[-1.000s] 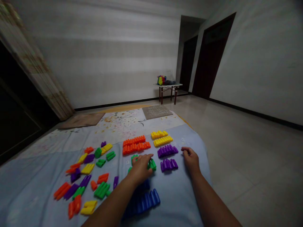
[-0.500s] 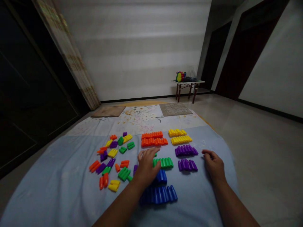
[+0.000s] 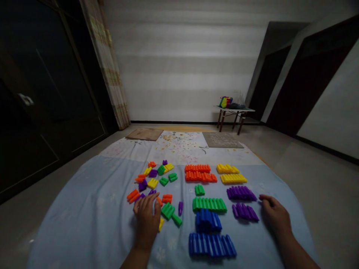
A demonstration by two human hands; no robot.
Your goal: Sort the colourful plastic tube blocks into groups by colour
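My left hand is low over the near side of a loose scatter of small plastic pieces, thumb and forefinger apart. It partly covers some orange, purple and yellow pieces, and I see nothing held in it. Beside it lie a green cluster, an orange pair and a single purple piece. At the right, my right hand rests on the cloth with curled fingers and no visible object. Its fingertips are close to the ends of two purple rows; whether they touch, I cannot tell.
Sorted rows stand mid-table: orange, yellow, green and blue. A small green group sits behind the green row. Two flat mats, brown and grey, lie at the far edge. Beyond stands a small side table.
My left hand has moved left from the green pieces to the mixed scatter, uncovering the green and blue rows. The view has shifted; my right hand stays beside the purple rows.
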